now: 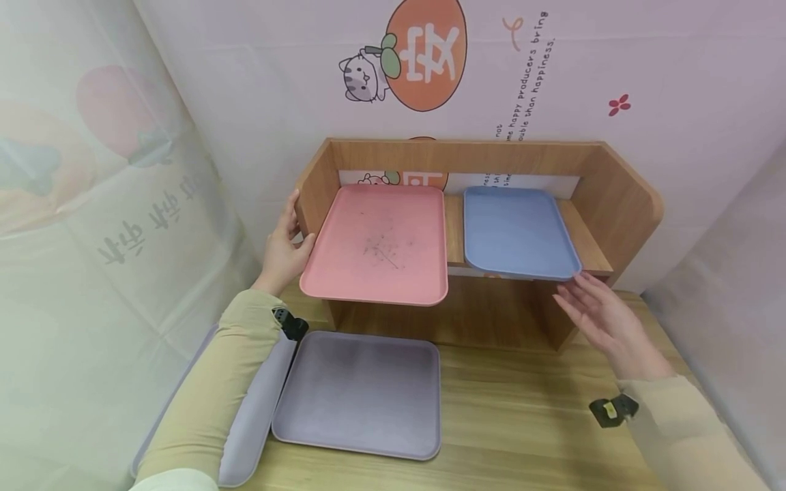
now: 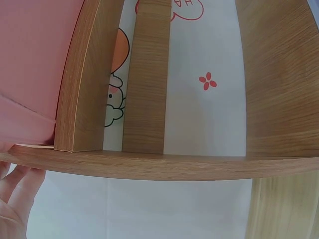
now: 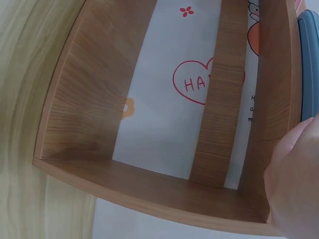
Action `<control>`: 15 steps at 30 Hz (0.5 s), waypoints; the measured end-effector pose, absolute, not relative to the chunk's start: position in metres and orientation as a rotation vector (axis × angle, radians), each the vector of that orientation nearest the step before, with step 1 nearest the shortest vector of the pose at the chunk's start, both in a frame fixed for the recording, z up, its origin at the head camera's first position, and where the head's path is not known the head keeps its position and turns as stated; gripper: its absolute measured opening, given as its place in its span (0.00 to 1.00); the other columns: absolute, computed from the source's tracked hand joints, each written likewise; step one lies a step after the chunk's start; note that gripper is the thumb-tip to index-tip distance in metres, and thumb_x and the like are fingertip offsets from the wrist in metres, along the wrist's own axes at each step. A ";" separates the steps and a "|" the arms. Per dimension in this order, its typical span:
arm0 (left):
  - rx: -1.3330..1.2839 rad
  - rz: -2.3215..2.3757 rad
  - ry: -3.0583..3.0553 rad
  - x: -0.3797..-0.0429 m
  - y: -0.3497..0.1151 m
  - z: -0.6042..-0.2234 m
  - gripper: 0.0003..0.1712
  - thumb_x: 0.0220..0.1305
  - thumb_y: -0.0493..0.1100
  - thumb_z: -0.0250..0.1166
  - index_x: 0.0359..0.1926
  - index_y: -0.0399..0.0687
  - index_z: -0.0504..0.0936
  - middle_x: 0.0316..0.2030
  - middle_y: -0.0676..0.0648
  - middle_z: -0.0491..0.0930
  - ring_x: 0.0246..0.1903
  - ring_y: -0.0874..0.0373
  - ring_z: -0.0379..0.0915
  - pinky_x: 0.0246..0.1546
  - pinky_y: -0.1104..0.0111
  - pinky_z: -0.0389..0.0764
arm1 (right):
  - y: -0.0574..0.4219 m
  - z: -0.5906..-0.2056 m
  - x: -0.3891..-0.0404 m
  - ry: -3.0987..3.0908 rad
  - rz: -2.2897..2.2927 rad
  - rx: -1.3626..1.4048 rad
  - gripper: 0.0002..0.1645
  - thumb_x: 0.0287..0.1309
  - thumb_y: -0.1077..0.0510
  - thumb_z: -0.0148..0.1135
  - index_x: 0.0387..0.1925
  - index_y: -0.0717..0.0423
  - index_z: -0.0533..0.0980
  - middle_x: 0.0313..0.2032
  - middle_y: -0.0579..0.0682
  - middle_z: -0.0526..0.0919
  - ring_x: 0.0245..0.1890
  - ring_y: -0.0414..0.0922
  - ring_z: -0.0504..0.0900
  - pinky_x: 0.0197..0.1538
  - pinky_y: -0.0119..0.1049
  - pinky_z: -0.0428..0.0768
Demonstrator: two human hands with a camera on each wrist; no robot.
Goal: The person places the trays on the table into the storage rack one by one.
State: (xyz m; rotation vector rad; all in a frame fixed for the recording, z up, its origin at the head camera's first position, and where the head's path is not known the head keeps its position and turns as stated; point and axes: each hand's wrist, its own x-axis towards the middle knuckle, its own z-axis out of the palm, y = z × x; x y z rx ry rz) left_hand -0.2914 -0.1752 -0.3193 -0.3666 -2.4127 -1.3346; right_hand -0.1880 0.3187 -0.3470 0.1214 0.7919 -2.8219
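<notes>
A pink tray with a dark plant print lies on the upper board of a wooden shelf, jutting past its front. My left hand grips the shelf's left side panel, fingers outside and thumb by the tray's edge. In the left wrist view its fingers show below the panel. To the right, a blue tray sits on the same board. My right hand is at its front right corner, fingers fairly straight and fingertips touching or very near it. The right wrist view shows part of this hand beside the blue tray.
On the wooden table, a greyish-purple tray lies in front of the shelf. Another purple tray is partly hidden under my left forearm. The shelf's lower compartment is beneath the board. Printed cloth hangs behind and at the sides.
</notes>
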 end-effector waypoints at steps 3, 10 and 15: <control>-0.366 -1.337 -2.409 -0.292 -0.175 -0.320 0.48 0.63 0.33 0.58 0.72 0.76 0.45 0.67 0.37 0.63 0.61 0.38 0.66 0.54 0.49 0.75 | 0.322 -0.354 -0.184 0.810 -2.789 0.088 0.08 0.67 0.68 0.44 0.44 0.56 0.68 0.38 0.55 0.77 0.41 0.50 0.80 0.48 0.43 0.83; -0.372 -1.330 -2.408 -0.292 -0.174 -0.320 0.49 0.63 0.33 0.58 0.72 0.77 0.44 0.67 0.37 0.63 0.61 0.37 0.66 0.54 0.49 0.75 | 0.323 -0.381 -0.176 0.944 -2.668 0.005 0.13 0.70 0.65 0.40 0.46 0.52 0.70 0.43 0.53 0.76 0.45 0.46 0.77 0.52 0.40 0.81; -0.363 -1.335 -2.411 -0.292 -0.174 -0.320 0.49 0.63 0.33 0.58 0.72 0.78 0.44 0.67 0.37 0.63 0.61 0.37 0.66 0.54 0.49 0.75 | 0.315 -0.405 -0.173 1.031 -2.548 -0.136 0.18 0.71 0.64 0.36 0.49 0.49 0.73 0.44 0.51 0.77 0.45 0.44 0.77 0.54 0.39 0.80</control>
